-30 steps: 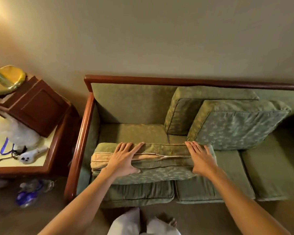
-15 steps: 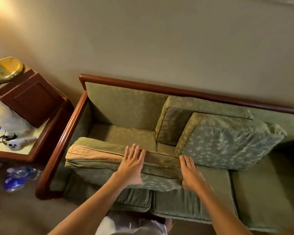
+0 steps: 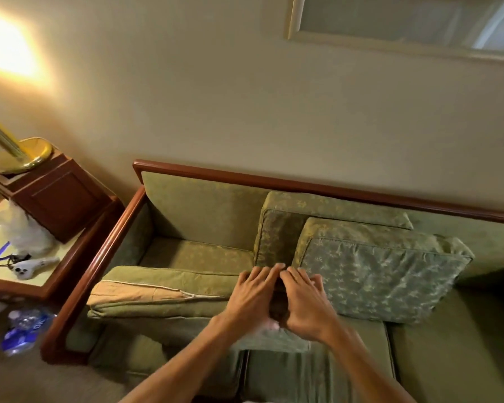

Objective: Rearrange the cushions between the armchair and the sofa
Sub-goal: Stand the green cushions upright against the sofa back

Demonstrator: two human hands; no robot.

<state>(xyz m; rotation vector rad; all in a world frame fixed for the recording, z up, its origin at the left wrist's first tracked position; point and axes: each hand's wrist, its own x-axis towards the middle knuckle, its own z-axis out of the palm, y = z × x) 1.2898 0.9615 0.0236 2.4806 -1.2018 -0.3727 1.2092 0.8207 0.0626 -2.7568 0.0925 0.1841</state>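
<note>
At frame centre, the left hand [image 3: 253, 298] and right hand [image 3: 306, 303] press side by side, fingers straight, on a flat green cushion [image 3: 163, 292] lying across the sofa [image 3: 204, 205] seat at lower left; two cushions [image 3: 381, 269] lean upright right of them.

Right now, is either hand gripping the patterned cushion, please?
No: left hand and right hand lie flat, fingers straight, beside the patterned cushion.

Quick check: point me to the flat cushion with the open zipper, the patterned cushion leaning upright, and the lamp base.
flat cushion [image 3: 163, 289]: head view, tan inner lining at the zipper.
patterned cushion [image 3: 384, 274]: head view, middle of front face.
lamp base [image 3: 26, 155]: head view, brass foot.
</note>
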